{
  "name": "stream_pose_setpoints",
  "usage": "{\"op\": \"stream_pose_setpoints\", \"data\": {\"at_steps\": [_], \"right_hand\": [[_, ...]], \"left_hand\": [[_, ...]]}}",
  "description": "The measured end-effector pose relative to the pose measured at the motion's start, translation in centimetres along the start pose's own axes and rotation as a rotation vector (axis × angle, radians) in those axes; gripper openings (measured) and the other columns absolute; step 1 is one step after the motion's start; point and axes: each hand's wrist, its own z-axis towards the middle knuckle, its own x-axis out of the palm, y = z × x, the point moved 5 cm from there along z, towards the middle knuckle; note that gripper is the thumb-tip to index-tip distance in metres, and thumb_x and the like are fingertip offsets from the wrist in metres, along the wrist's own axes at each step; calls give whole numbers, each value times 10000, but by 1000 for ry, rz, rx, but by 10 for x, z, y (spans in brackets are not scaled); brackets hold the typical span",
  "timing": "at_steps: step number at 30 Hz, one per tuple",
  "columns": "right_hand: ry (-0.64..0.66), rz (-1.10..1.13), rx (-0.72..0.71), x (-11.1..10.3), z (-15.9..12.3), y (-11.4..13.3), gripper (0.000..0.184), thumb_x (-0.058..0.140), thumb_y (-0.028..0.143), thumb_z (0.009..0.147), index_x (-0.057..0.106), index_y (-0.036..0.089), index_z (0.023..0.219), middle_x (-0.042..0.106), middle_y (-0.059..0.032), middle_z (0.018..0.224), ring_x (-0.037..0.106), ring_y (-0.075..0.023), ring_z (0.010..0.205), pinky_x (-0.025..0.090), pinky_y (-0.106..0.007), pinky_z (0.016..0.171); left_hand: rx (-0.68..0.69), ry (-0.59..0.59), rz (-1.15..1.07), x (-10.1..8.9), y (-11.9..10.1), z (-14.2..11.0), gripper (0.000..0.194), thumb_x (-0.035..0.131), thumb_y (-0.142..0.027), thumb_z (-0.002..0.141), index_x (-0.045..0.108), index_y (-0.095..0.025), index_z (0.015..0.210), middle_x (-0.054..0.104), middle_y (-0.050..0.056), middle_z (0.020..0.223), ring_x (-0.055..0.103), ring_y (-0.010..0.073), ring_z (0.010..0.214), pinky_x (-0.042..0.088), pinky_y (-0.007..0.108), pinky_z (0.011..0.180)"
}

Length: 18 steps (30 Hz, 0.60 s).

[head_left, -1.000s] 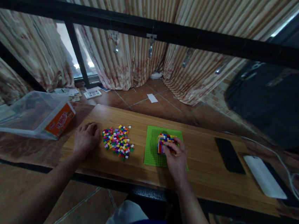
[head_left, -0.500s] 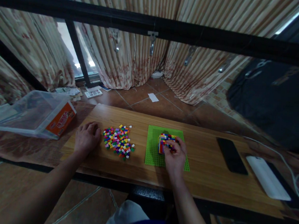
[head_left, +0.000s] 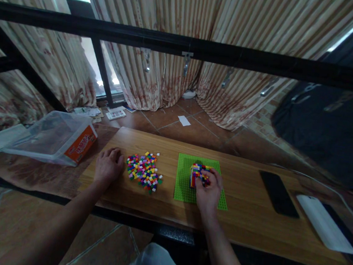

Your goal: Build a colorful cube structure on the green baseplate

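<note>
My right hand (head_left: 210,192) is over a multicoloured toy-brick build (head_left: 193,176) on a green studded baseplate (head_left: 181,191). Its thumb and fingers are bent round the build's right part, touching it. They cover that side, and whether a loose brick is between the fingertips cannot be made out. My left hand (head_left: 109,167) rests on the wooden tabletop with its fingers loosely bent and nothing visible in them. Just right of it lies a loose pile of small toy bricks (head_left: 143,171) in many colours.
A clear plastic box (head_left: 55,137) with an orange label stands left of the wooden board (head_left: 162,212). On the right lie a black phone (head_left: 279,194) and a white flat object (head_left: 325,224), with a white cable (head_left: 330,185) behind. A black metal bar (head_left: 166,40) crosses in front of the curtains.
The view has shifted slightly, so everything sits a little lower and further right. My right hand stays at the brick build, and my left hand keeps its place beside the pile.
</note>
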Motion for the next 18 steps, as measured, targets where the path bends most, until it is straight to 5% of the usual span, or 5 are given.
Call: {"op": "stream_pose_setpoints", "data": {"at_steps": [5,9,14,18], "right_hand": [[52,-35,-65,-11,2,4,270,620,362,814,691,212,1028,567,-131,1273,519,-286,1204,403,-519,1035],[45,-99,-240,-20,-12,31,231,590,349,873,695,240,1046,604,-113,1245,526,-282,1199,392,-519,1042],[430,-37,-325,24,-53,64,232,486,290,942,703,249,1012,675,-70,1039,607,-216,1002,477,-389,925],[537,-88,-293,58,-70,67,220,496,265,920,708,245,974,671,-67,988,597,-226,968,473,-374,869]], "left_hand": [[-17,2,-33,1,0,-1,357,473,-364,882,654,-178,1128,643,130,1242,554,306,1150,400,459,1042],[-29,2,-26,0,-2,-3,358,474,-356,888,654,-176,1140,645,124,1243,551,307,1144,404,454,1037],[-34,9,-22,0,-4,-4,366,473,-348,896,654,-158,1151,639,131,1257,541,311,1157,400,455,1043],[-38,2,-32,-1,-4,-4,366,479,-348,899,653,-153,1154,641,135,1249,538,310,1158,392,455,1050]]}}
